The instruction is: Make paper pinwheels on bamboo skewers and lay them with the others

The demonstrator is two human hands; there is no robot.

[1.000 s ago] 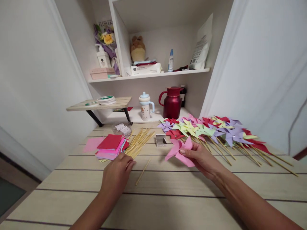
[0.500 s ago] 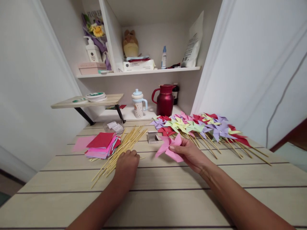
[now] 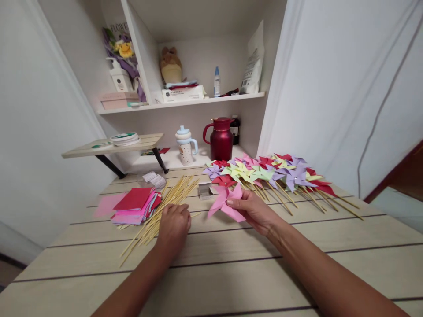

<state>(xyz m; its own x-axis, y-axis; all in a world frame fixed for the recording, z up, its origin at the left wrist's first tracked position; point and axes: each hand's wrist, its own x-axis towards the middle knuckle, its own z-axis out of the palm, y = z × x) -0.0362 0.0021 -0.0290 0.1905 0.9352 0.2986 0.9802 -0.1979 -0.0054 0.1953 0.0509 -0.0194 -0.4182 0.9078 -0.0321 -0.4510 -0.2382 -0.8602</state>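
My right hand (image 3: 256, 210) pinches a pink paper pinwheel (image 3: 222, 206) by its centre and right side, thumb in front, above the table. No stick shows on this pinwheel. Over the right side of a loose pile of thin wooden sticks (image 3: 178, 189) lies my left hand (image 3: 173, 226), its fingers curled down. One stick's tip (image 3: 196, 215) pokes out past those fingers; the fingertips themselves are mostly hidden. A small open grey box (image 3: 205, 191) sits just behind the pink pinwheel. Left of the sticks is a stack of coloured paper squares (image 3: 134, 200), red on top.
Several finished pinwheels on sticks (image 3: 295, 177) lie in a heap at the back right. Behind stand a red thermos jug (image 3: 221, 140) and a speckled cup (image 3: 186, 149). A small raised shelf (image 3: 82, 149) with black legs and a clear packet (image 3: 153, 179) are at the left.
The view has swung slightly to the right. My left hand has shifted a little rightward over the sticks, the stick's tip along with it. My right hand still holds the pink pinwheel.
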